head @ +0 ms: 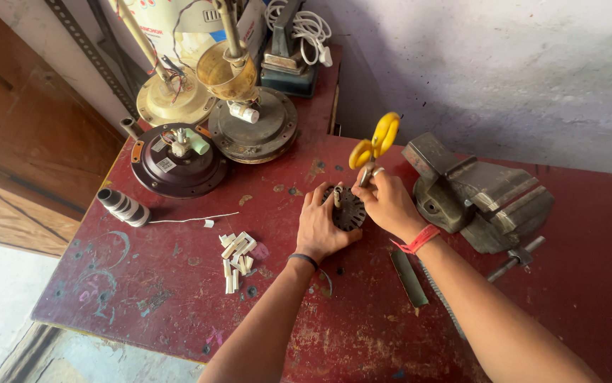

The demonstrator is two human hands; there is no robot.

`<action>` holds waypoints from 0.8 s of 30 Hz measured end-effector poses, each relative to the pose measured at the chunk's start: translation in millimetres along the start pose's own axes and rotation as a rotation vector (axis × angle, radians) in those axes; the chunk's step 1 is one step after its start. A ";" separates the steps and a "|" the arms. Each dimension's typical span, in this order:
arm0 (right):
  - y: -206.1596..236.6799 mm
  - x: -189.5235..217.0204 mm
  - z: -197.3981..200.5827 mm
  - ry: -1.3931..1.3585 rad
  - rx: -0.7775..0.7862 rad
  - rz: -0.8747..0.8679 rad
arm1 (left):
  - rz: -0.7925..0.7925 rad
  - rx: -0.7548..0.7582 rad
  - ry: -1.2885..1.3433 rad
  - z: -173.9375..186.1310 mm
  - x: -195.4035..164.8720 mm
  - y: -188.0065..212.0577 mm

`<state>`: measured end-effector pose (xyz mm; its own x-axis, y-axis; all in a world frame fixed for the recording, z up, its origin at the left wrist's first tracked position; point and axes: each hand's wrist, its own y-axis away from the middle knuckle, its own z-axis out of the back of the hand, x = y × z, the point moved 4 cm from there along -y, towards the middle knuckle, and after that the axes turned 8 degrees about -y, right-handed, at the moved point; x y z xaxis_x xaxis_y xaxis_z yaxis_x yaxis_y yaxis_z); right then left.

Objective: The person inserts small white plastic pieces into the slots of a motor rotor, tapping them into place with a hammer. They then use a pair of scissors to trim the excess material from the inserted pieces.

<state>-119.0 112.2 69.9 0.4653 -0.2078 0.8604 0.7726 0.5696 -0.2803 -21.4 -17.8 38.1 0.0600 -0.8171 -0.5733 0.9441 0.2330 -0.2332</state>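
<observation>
**Both hands on stator, scissors in the right**

Stator (349,210): dark, round, slotted core, lying flat on the red bench (178,298), just right of frame centre. Mostly covered by the hands; only the middle and right part shows.

Left hand (322,225): palm down, fingers curled over the stator's left edge, pinning it. Thumb side reaches to the top of the core. Black band on the wrist.

Right hand (389,202): closed around scissors (375,145) with yellow handles. Handles stick up toward upper centre; blades point down into the stator, tips hidden by the fingers. Red band on the wrist.

Around it:
- Strips (235,254): small white pieces, loose pile just left of the left hand, lower centre-left.
- Vise (477,195): grey, bolted at right, just beside the right hand.
- Flat blade (409,276): lies on the bench under the right forearm, lower centre. Can't tell what kind.
- Spool (123,206): grey-white, on its side at left, thin white wire trailing right from it.
- Dark motor (178,159): round housing, upper left, wiring exposed on top.
- Grey motor (252,124): upper centre-left, brass-coloured canopy on its rod above it.
- Cream motor (171,96): behind both, top left.
- White cord (306,28): coiled at top centre on a dark box.
</observation>
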 end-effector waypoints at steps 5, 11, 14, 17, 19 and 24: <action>-14.2 -8.5 2.3 0.102 0.019 -0.150 | -0.065 -0.093 -0.015 4.0 -4.9 1.0; -6.0 -7.0 -0.2 0.086 0.005 0.025 | 0.062 -0.007 -0.018 3.2 -4.4 0.5; 6.8 -3.4 -3.6 0.093 -0.037 0.074 | 0.067 -0.018 -0.002 3.7 -5.0 1.4; 14.7 0.4 -7.8 0.206 -0.051 0.038 | 0.033 -0.039 -0.006 5.7 -4.1 3.3; 15.1 4.8 -7.3 0.205 -0.037 0.044 | 0.009 -0.033 -0.012 5.1 -4.7 2.8; 3.8 6.5 8.3 0.124 -0.038 -0.063 | -0.004 0.036 -0.097 1.4 -4.4 0.9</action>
<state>-116.6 119.6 77.9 0.4633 -0.3400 0.8184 0.8167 0.5223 -0.2454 -20.4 -14.8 41.5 0.0858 -0.8658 -0.4930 0.9553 0.2121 -0.2061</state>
